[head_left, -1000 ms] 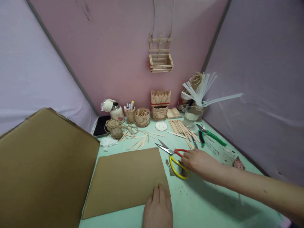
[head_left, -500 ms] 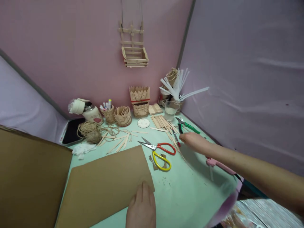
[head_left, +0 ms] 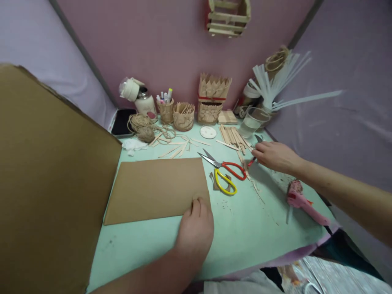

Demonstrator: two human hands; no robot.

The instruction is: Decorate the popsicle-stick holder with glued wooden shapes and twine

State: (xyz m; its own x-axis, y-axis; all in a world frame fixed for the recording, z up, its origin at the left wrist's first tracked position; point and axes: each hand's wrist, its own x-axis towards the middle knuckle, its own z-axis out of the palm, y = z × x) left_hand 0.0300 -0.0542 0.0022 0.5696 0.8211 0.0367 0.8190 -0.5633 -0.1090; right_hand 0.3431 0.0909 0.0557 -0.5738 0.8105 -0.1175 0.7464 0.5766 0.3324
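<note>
A flat brown cardboard sheet point(head_left: 153, 190) lies on the table. My left hand point(head_left: 196, 228) is at its lower right corner, fingers together and bent over the edge; the thumb is partly hidden. Farther right, my right hand point(head_left: 272, 155) is closed, its fingertips around a slim pen point(head_left: 251, 161) whose red end sticks out below them. Most of the pen is covered by the fingers. Just behind that hand shows a dark blade of the pliers point(head_left: 259, 139). Between my hands lie open scissors point(head_left: 217, 164) with one red and one yellow handle, over small cardboard scraps.
A large cardboard panel point(head_left: 55, 175) stands at the left. Twine point(head_left: 143, 128), wooden sticks point(head_left: 231, 136), decorated cups point(head_left: 183, 116) and a clear cup of liquid point(head_left: 252, 121) line the back. A pink glue gun point(head_left: 306, 206) lies near the right edge.
The view has shifted and tilted down. The pen's red end now points down-left, under my right fingers, where it lay apart before. My left fingers are more bent at the cardboard's corner.
</note>
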